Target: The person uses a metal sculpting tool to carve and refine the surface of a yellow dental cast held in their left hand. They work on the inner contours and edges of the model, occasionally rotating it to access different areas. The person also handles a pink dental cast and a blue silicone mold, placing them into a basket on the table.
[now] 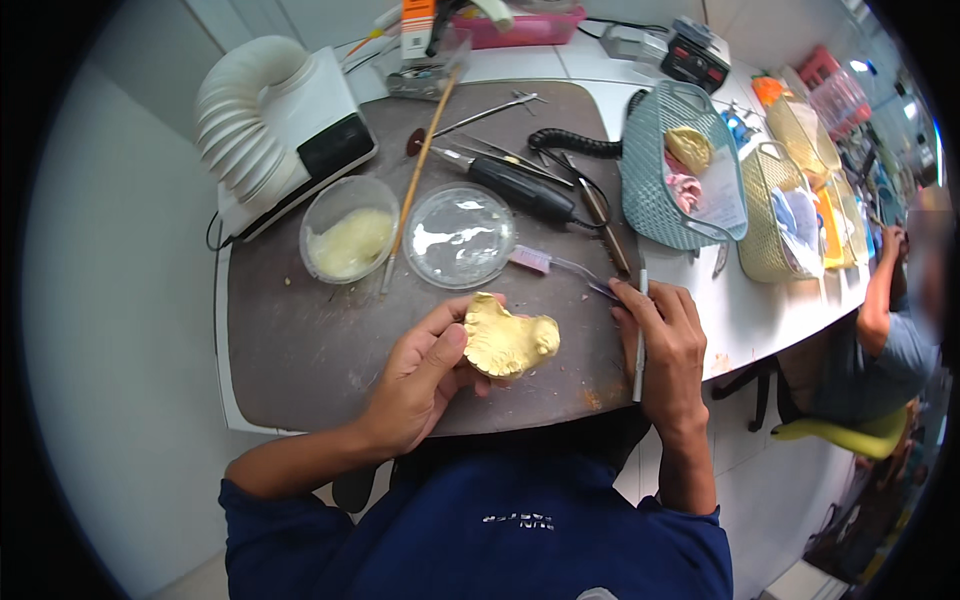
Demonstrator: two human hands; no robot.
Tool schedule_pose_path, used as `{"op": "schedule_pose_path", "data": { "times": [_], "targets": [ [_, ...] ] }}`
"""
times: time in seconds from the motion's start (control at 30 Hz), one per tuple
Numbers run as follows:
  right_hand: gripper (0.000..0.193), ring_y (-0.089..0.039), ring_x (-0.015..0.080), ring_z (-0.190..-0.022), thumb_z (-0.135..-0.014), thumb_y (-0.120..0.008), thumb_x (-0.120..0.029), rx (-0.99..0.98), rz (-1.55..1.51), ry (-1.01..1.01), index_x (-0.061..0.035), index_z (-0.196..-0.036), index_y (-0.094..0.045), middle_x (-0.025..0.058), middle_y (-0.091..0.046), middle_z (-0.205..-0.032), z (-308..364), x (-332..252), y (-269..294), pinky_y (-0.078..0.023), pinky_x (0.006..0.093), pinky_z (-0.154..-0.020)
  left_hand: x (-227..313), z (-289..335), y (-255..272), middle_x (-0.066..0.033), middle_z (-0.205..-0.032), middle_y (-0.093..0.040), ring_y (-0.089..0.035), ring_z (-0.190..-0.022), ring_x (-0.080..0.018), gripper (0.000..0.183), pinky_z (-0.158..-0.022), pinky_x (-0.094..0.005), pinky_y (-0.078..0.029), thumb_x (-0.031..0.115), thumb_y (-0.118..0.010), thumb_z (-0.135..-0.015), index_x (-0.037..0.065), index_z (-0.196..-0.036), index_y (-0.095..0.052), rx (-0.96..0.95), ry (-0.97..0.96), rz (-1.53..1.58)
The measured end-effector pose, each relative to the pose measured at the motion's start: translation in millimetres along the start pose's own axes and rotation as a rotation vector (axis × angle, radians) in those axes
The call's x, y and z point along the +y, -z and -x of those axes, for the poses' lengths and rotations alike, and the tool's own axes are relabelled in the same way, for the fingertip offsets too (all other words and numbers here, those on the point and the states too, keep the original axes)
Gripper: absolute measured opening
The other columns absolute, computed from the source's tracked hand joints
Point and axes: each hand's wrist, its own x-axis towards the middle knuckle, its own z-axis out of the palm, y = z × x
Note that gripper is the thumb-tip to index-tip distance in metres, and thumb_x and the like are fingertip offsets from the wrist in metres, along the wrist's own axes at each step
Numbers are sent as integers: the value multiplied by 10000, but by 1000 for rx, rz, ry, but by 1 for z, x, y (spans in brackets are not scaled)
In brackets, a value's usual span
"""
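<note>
My left hand [425, 370] is closed around a pale yellow plaster dental cast [505, 340], thumb at its left side, over the near part of the mat. To the right, my right hand [665, 340] has its thumb and forefinger together at the handle end of a toothbrush [535, 261]. That brush has a clear purplish handle, and its head lies beside a round clear dish [460, 238]. A thin grey rod [639, 375] runs past the right thumb and under the forefinger; I cannot tell whether it is gripped too.
Behind lie a tub of pale yellow material [350, 235], a wooden stick [425, 160], a black rotary handpiece [520, 190] and metal tools. A white hose unit [330, 140] stands left. Baskets [685, 215] line the right; a person [890, 330] sits beyond.
</note>
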Motion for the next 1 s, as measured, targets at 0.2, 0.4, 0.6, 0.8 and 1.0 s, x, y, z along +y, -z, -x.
{"op": "schedule_pose_path", "data": {
  "times": [0.2, 0.4, 0.6, 0.8, 1.0],
  "targets": [
    [265, -604, 267, -723, -846, -613, 87, 14, -236, -65, -20, -1084, -660, 135, -589, -850, -4, -5, 9, -481, 340, -649, -15, 5, -24, -90, -990, -602, -573, -899, -158, 770, -790, -296, -481, 668, -193, -1004, 32, -1330, -479, 168, -37, 262],
    [236, -549, 195, -663, -854, -630, 42, -107, -479, 9, -2, -1076, -694, 112, -590, -788, -11, -8, 30, -443, 304, -591, -24, -6, -34, -99, -880, -579, -603, -788, -201, 781, -674, -320, -527, 684, -143, -992, 33, -1201, -520, 208, -269, 278],
    [433, -480, 181, -518, -803, -698, 24, -181, -596, 17, -88, -1221, -692, 64, -489, -659, -16, -13, 17, -405, 306, -491, -32, -22, -50, -88, -867, -590, -614, -748, -176, 813, -660, -297, -520, 714, -129, -972, 27, -1163, -520, 420, -253, 36],
    [547, -453, 174, -471, -734, -752, 24, -318, -530, 110, -183, -1238, -700, 38, -445, -631, -6, 0, 10, -395, 326, -461, -47, -31, -60, -100, -874, -618, -591, -736, -143, 818, -651, -265, -491, 686, -100, -988, 9, -1140, -534, 571, -384, -187],
    [518, -437, 164, -454, -681, -756, 74, -279, -592, 24, -135, -1155, -740, 39, -414, -560, 2, 29, 19, -377, 293, -458, -44, -37, -61, -96, -809, -589, -564, -678, -151, 754, -581, -269, -478, 618, -144, -1025, -6, -1182, -537, 690, -498, -50]
  ]
}}
